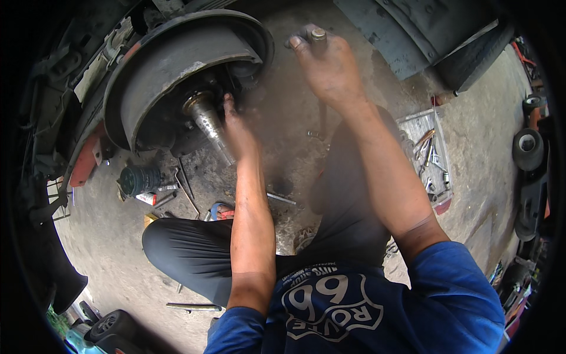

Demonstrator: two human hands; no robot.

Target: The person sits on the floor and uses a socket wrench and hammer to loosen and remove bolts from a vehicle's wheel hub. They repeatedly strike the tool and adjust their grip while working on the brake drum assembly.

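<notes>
A metal spindle [209, 124] juts out from the middle of a large round brake assembly with a curved dark shield [177, 65] at upper left. My left hand [239, 127] is right beside the spindle, one finger or thumb pointing up; its other fingers are blurred and in shadow, so whether it holds anything is unclear. My right hand [333, 68] is raised to the right of the shield, closed round a metal bar [318, 36]. The bar's round end stands out above the fist, and a blurred length of shaft shows below it.
A metal tray [445, 159] of tools is beyond my right knee. On the concrete floor lie a dark can [140, 179], bent rods [186, 192], a short bar [282, 199] and a metal tube [193, 307]. A vehicle's dark panel [407, 35] is at upper right, with wheels [527, 147] at the far right.
</notes>
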